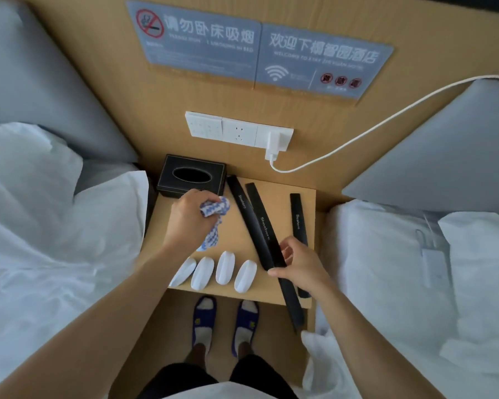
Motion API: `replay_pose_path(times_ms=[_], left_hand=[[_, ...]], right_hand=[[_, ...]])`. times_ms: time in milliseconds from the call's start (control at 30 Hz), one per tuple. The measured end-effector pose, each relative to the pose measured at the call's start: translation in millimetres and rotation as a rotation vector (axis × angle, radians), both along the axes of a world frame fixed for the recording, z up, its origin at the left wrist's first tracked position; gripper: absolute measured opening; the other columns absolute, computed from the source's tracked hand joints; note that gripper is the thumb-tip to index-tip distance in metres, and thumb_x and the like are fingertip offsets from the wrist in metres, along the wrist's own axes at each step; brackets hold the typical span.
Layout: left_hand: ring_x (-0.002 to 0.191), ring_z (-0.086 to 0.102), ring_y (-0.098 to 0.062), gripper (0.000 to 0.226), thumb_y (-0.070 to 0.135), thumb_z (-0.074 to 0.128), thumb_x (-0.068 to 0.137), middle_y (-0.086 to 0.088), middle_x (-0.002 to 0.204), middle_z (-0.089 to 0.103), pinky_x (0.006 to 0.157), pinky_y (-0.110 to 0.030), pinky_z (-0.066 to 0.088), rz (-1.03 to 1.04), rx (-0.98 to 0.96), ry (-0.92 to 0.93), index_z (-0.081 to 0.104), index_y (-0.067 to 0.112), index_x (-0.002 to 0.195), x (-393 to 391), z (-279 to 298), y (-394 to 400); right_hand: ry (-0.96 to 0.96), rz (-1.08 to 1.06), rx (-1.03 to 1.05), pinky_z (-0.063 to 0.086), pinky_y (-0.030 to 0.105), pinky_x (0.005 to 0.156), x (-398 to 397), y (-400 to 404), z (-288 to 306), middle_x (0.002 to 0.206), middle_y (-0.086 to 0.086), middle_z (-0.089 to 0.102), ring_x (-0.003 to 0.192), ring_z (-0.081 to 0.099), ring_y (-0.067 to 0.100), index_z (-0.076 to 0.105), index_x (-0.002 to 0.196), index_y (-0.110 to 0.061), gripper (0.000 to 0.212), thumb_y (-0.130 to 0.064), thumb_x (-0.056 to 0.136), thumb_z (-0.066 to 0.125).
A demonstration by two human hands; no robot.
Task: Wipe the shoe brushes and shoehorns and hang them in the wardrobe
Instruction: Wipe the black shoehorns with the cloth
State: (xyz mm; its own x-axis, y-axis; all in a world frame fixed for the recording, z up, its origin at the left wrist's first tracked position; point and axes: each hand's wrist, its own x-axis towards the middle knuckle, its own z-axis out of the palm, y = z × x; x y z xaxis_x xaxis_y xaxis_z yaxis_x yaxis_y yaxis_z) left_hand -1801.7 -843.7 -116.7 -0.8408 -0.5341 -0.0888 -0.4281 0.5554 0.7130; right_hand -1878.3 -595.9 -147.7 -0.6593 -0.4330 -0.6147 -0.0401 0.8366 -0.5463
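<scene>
Presently, the right hand [296,264] pinches the middle shoehorn [267,237] at its near portion, thumb and fingers curled round the black strip. That shoehorn's long axis runs diagonally, from the far middle of the surface [283,197] down toward the near right corner, where its near end overhangs the front edge. The left hand [189,217] is closed on a bunched blue-and-white cloth [215,214], held above the far left part of the surface, with a tail of cloth hanging down.

Judgement: the coming wipe turns on bringing cloth and strip together. The shoehorn's free far half lies to the right of the left hand and is near it; a stroke along the diagonal looks feasible.

A second shoehorn [239,201] lies just left of the held one, nearly parallel, between it and the cloth; it could be knocked. A third shoehorn [298,223] lies along the right edge, partly hidden by the right hand. Four white shoe brushes [225,267] lie in a row along the near edge, left of the held strip. A black tissue box [192,177] occupies the far left corner, just behind the left hand. Beds flank the surface on both sides. No wardrobe is in view.
</scene>
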Motion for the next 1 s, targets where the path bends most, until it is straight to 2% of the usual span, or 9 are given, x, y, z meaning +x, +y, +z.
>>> replay_pose_path(times_ms=[133,233,333,433,533,667,767,900,1000], left_hand=[[0.086,0.057,-0.004,0.028,0.01,0.076,0.081,0.01,0.099,0.06,0.068,-0.009,0.037,0.039,0.04,-0.033,0.07,0.024,0.104,6,-18,6],[0.088,0.058,-0.003,0.029,0.007,0.076,0.081,0.01,0.101,0.061,0.071,-0.013,0.044,0.064,0.083,-0.014,0.069,0.023,0.105,7,-28,10],[0.091,0.06,-0.002,0.03,0.006,0.075,0.082,0.011,0.103,0.062,0.073,-0.016,0.049,0.108,0.134,0.013,0.068,0.024,0.106,8,-38,12],[0.093,0.059,0.009,0.03,0.007,0.075,0.083,0.015,0.103,0.061,0.067,-0.004,0.046,0.145,0.149,0.032,0.068,0.023,0.108,9,-48,13],[0.096,0.055,0.017,0.031,0.006,0.074,0.082,0.016,0.103,0.061,0.067,0.0,0.044,0.185,0.148,0.058,0.068,0.022,0.108,9,-59,17],[0.097,0.06,-0.001,0.034,0.004,0.073,0.081,0.011,0.106,0.064,0.073,-0.011,0.048,0.219,0.178,0.062,0.069,0.024,0.108,9,-74,25],[0.098,0.061,-0.007,0.035,0.004,0.074,0.08,0.01,0.106,0.064,0.076,-0.023,0.052,0.232,0.193,0.061,0.069,0.024,0.108,12,-80,25],[0.097,0.061,-0.008,0.033,0.004,0.075,0.08,0.008,0.105,0.065,0.073,-0.017,0.05,0.231,0.161,0.047,0.07,0.022,0.108,14,-87,21],[0.097,0.061,-0.007,0.033,0.005,0.074,0.08,0.007,0.104,0.065,0.071,-0.013,0.047,0.233,0.156,0.035,0.07,0.022,0.108,15,-89,19]], right_hand=[[-0.04,-0.151,0.132,0.051,0.03,0.078,-13,8,-47,0.112,0.001,0.06,0.107,0.061,0.022,0.049,0.109,-0.018,0.053,-0.034,0.074,0.086],[-0.002,-0.222,0.217,0.056,0.04,0.088,-33,10,-79,0.122,0.006,0.061,0.113,0.061,0.027,0.05,0.118,-0.014,0.06,-0.038,0.075,0.085],[0.042,-0.231,0.315,0.056,0.042,0.087,-52,4,-107,0.125,0.009,0.062,0.115,0.062,0.03,0.05,0.123,-0.014,0.065,-0.04,0.075,0.084],[0.081,-0.215,0.381,0.056,0.041,0.082,-67,-8,-131,0.124,0.011,0.063,0.113,0.063,0.031,0.051,0.123,-0.012,0.066,-0.039,0.074,0.085],[0.124,-0.195,0.459,0.056,0.04,0.079,-75,-18,-153,0.121,0.013,0.064,0.111,0.064,0.033,0.052,0.123,-0.011,0.068,-0.041,0.072,0.086],[0.152,-0.142,0.517,0.056,0.043,0.081,-78,-26,-174,0.119,0.014,0.062,0.108,0.064,0.034,0.05,0.124,-0.009,0.069,-0.043,0.074,0.084],[0.162,-0.126,0.531,0.056,0.044,0.083,-78,-31,-181,0.119,0.014,0.061,0.107,0.064,0.034,0.05,0.124,-0.008,0.066,-0.041,0.077,0.082],[0.232,-0.111,0.5,0.056,0.043,0.082,-76,-38,-180,0.129,0.015,0.05,0.11,0.062,0.034,0.043,0.133,-0.006,0.071,-0.038,0.081,0.079],[0.355,0.023,0.439,0.057,0.04,0.077,-71,-47,-182,0.131,0.014,0.048,0.107,0.063,0.031,0.043,0.132,-0.007,0.068,-0.043,0.083,0.075]])
